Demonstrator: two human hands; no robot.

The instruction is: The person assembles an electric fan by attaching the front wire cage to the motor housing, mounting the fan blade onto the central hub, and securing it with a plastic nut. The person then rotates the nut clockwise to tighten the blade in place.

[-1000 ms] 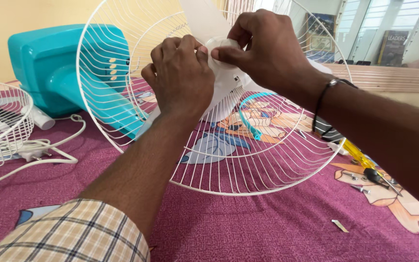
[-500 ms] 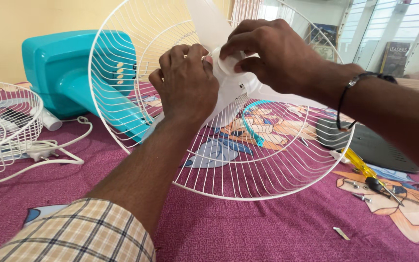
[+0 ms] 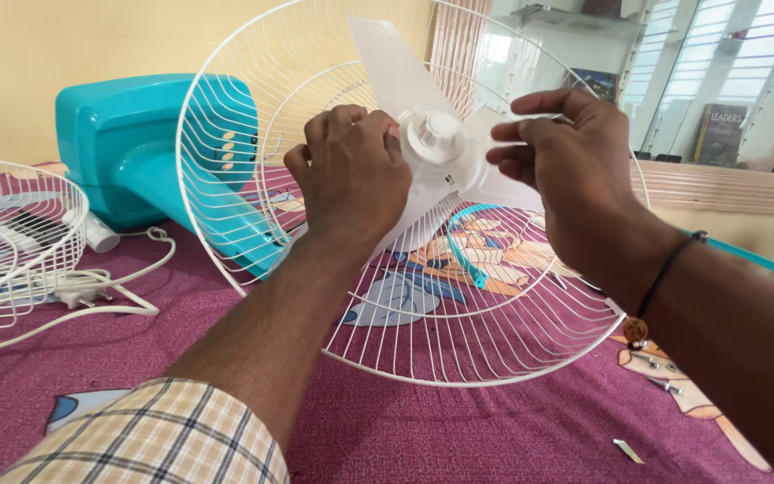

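**Grip check on the fan blade hub**

Grip first: our left hand (image 3: 356,170) is clenched around the left side of the white fan blade (image 3: 423,134), fingers curled in against the hub. Our right hand (image 3: 575,166) is released, fingers loosely spread just right of the hub and brushing one blade tip, pinching nothing that we can see.

The blade sits in the upper middle of the frame, inside the white wire guard (image 3: 494,350), with the round hub cap (image 3: 434,133) facing us. The guard is fixed to the teal fan body (image 3: 136,143) at the upper left, all lying on a purple cartoon-print sheet (image 3: 459,430).

Handling-wise, we'd say the blade is light, thin translucent plastic: bendy at the tips, probably easy to crack if twisted. The hub is the stiff bit, so that's where to hold it. The smooth cap looks a bit slippery. The guard wires would likely flex if leaned on.

What's different from half a second back: our right hand was pinching the cap and has now come off it, so the cap is fully visible. The view has also shifted, and the yellow screwdriver at lower right is out of sight.
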